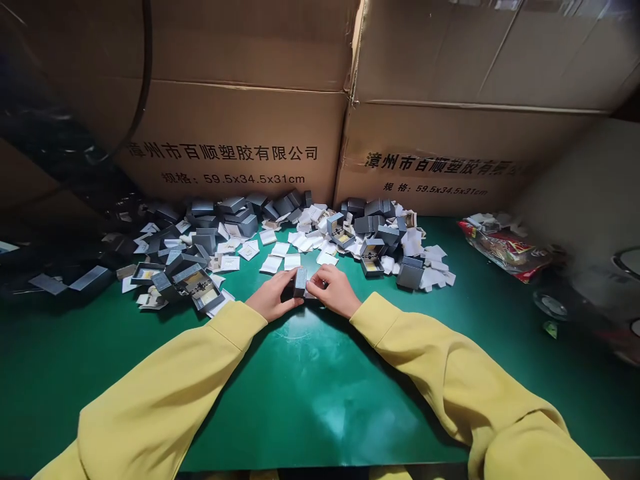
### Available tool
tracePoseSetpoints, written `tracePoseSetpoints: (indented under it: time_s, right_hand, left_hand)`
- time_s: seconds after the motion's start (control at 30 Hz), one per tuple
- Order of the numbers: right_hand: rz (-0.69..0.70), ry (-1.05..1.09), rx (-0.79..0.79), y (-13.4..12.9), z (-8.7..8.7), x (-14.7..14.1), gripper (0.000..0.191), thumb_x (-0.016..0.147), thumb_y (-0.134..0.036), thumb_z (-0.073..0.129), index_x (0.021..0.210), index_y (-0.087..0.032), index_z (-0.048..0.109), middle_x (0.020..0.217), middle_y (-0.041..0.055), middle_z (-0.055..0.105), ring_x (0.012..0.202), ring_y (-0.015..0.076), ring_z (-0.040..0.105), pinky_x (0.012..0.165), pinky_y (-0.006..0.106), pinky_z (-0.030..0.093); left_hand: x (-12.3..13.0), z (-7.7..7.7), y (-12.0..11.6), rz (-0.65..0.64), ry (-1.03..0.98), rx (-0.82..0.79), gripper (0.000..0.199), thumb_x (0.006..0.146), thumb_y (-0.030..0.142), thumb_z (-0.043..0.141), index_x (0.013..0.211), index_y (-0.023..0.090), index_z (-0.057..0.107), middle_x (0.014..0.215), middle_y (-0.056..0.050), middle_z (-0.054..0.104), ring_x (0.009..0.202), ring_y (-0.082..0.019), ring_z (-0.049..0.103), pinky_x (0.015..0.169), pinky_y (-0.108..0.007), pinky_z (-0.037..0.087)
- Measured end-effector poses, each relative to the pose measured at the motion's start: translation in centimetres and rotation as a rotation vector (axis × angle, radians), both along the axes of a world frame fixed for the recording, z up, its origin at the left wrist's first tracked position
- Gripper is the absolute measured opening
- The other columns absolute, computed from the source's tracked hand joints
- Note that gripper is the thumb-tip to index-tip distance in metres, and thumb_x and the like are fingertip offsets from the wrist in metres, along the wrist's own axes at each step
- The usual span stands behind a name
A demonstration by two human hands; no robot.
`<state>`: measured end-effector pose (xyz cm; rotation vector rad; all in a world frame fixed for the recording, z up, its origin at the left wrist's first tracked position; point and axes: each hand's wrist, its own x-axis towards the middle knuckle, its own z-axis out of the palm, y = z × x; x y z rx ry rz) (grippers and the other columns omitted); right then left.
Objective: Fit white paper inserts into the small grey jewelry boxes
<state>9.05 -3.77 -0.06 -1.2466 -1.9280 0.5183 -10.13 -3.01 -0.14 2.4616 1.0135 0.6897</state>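
Near the middle of the green table, my left hand (pixel 276 296) is closed round a small dark grey hinged box (pixel 300 283). Curled against the box's right side are the fingers of my right hand (pixel 334 291), and part of the box there is hidden behind them. Just beyond my hands lie several white square insert pieces (pixel 271 264). To the left, an open grey box (pixel 199 287) shows its hinges and a pale lining. Another open box (pixel 373 257) stands at the right among more boxes and white pieces.
Large printed cardboard cartons (pixel 240 133) form a wall behind the heaped boxes. A red plastic packet (pixel 505 247) and a small green scrap (pixel 550 329) lie at the right of the green table (pixel 320 400). A dark cable (pixel 145 73) hangs at the upper left.
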Motion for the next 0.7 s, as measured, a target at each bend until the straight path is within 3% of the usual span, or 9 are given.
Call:
tracePoseSetpoints:
  time_s: [0.13,0.3,0.4,0.6,0.7]
  right_hand:
    - [0.028,0.042,-0.083,-0.6,1.0,-0.2,0.012,0.07,-0.02,0.059,0.059,-0.018,0.057,0.062,-0.0018,0.05,0.062,0.0109,0.045,0.059,0.023,0.036]
    - [0.221,0.318,-0.26,-1.6,1.9,-0.1,0.008,0.066,-0.017,0.056,0.058,-0.015,0.055,0.062,-0.0033,0.049,0.06,0.009,0.045,0.056,0.021,0.037]
    - [0.242,0.387,-0.309,-1.8,1.4,-0.2,0.007,0.066,-0.019,0.054,0.06,-0.016,0.053,0.065,-0.0031,0.049,0.063,0.0096,0.046,0.057,0.021,0.039]
    - [0.047,0.157,-0.203,-1.5,0.3,-0.5,0.008,0.068,-0.013,0.048,0.063,-0.019,0.047,0.07,-0.0013,0.048,0.064,0.0117,0.046,0.057,0.023,0.04]
    - [0.067,0.195,-0.272,-1.7,0.2,-0.4,0.015,0.072,-0.013,0.046,0.086,-0.019,0.051,0.078,0.0005,0.054,0.063,0.0121,0.05,0.058,0.025,0.043]
  left_hand:
    - [0.2,0.3,-0.6,-0.057,-0.04,0.219,0.067,0.081,0.028,0.055,0.139,0.018,0.024,0.119,-0.015,0.053,0.111,-0.025,0.05,0.093,-0.04,0.044]
    - [0.8,0.6,-1.7,-0.143,-0.066,0.427,0.072,0.083,0.022,0.051,0.143,0.023,0.011,0.124,-0.015,0.046,0.114,-0.025,0.048,0.092,-0.037,0.045]
    - [1.0,0.6,-2.0,-0.147,-0.049,0.434,0.071,0.083,0.021,0.049,0.143,0.025,0.01,0.121,-0.014,0.047,0.112,-0.024,0.05,0.09,-0.034,0.047]
    - [0.8,0.3,-1.6,-0.082,0.002,0.391,0.067,0.085,0.022,0.044,0.143,0.026,0.011,0.119,-0.013,0.048,0.108,-0.023,0.053,0.089,-0.033,0.048]
    - [0.6,0.2,-1.4,-0.023,0.01,0.349,0.063,0.086,0.025,0.044,0.143,0.024,0.015,0.121,-0.013,0.047,0.109,-0.023,0.053,0.09,-0.034,0.047]
